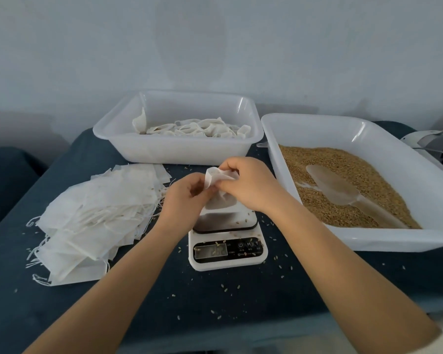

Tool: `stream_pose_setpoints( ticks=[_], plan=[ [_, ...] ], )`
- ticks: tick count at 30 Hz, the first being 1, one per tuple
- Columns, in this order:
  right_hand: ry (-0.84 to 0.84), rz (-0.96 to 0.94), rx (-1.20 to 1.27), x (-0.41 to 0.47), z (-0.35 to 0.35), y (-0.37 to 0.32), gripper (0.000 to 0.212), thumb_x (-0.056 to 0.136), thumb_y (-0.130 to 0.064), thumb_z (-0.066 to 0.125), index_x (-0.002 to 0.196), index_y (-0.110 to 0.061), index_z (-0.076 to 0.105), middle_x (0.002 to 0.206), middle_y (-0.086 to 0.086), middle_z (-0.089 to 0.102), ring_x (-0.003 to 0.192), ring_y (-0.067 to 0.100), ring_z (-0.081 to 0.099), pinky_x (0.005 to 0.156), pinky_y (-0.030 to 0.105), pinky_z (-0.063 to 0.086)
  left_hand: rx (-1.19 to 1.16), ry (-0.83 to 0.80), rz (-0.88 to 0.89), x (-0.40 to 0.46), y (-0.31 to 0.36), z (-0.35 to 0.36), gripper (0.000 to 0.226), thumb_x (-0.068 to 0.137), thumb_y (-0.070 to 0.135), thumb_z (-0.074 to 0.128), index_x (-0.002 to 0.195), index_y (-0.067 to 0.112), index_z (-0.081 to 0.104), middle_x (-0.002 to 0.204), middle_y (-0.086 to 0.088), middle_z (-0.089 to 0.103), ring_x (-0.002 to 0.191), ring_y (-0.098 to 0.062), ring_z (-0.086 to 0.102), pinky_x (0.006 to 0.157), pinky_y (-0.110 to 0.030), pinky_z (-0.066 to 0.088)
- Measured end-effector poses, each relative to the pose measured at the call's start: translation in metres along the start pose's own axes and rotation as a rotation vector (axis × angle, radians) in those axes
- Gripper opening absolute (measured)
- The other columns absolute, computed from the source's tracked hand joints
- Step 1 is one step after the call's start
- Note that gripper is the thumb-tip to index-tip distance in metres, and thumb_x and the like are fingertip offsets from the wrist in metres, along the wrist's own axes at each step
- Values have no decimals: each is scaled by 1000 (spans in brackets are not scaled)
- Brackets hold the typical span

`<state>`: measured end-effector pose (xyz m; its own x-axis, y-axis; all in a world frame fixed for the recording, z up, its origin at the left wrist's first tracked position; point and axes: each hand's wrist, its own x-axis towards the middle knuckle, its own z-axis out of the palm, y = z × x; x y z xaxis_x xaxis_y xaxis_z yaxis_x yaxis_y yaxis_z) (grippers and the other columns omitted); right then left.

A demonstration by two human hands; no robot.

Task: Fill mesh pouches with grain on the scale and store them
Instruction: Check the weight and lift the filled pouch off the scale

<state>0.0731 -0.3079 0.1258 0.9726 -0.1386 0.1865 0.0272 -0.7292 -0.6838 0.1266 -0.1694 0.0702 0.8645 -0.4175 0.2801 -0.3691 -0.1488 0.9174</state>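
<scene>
A pale grey-blue wall (215, 42) fills the upper half of my view, plain and dim. Below it runs my desk (241, 302), covered in a dark blue cloth and sprinkled with loose grains (224, 287) around the near middle.

On my right sits the grain tray (368, 241), a big white plastic tub, its floor covered with brown grain (343, 162). A translucent scoop (340, 190) lies in the grain, handle toward me. At the back, left of that tub and nearly touching it, stands the storage tray (179, 149), white too, with filled pouches (197, 129) heaped along its bottom.

On my left a loose stack of empty mesh pouches (95, 221) is fanned over the cloth, drawstrings trailing off the edges.

In the middle, close to me, is the white digital scale (228, 259); its display is lit but I cannot read the digits. A few grains lie on its platform and casing.

My left hand (184, 198) and right hand (251, 185) meet just above the scale's platform. Both pinch one mesh pouch (220, 200): my fingers (223, 185) are curled tight round its gathered top, and its fuller bottom hangs at the back of the platform. I cannot tell whether it rests there.
</scene>
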Motion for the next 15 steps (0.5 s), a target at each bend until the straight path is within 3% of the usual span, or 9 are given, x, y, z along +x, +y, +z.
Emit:
stream_pose_setpoints(
  ticks=[4, 8, 10, 13, 15],
  plan=[
    [100, -11, 38, -8, 7, 5, 12, 86, -21, 66, 82, -30, 58, 75, -19, 51, 69, -4, 48, 59, -2, 34, 39, 28, 12, 3, -3, 6, 16, 87, 15, 63, 78, 28, 67, 69, 6, 63, 63, -3, 50, 60, -19, 38],
    [105, 24, 97, -17, 15, 15, 17, 84, -18, 66, 82, -33, 58, 79, -20, 51, 75, -5, 49, 62, 5, 36, 131, -24, 40, -1, -3, 9, 25, 89, 11, 60, 85, 35, 68, 70, 22, 64, 65, 6, 54, 58, -6, 36],
    [84, 43, 135, -20, 16, 19, 16, 85, -22, 67, 86, -34, 57, 87, -17, 54, 81, -4, 50, 65, 9, 35, 168, -38, 51, -2, -3, 10, 24, 89, 12, 58, 90, 33, 69, 79, 18, 67, 73, 3, 58, 62, -10, 41],
    [73, 59, 207, -26, 14, 22, 20, 83, -30, 69, 84, -42, 54, 99, -11, 58, 86, -4, 52, 66, 9, 39, 219, -79, 41, -5, -3, 9, 11, 91, 15, 57, 93, 16, 67, 84, 4, 68, 82, -13, 61, 69, -24, 46],
    [69, 58, 244, -30, 11, 22, 21, 82, -30, 71, 83, -44, 55, 99, -11, 59, 87, -5, 54, 69, 4, 39, 231, -111, 57, -9, 0, 7, 13, 91, 14, 56, 99, 12, 66, 90, 7, 69, 88, -8, 62, 74, -22, 47]
  ],
)
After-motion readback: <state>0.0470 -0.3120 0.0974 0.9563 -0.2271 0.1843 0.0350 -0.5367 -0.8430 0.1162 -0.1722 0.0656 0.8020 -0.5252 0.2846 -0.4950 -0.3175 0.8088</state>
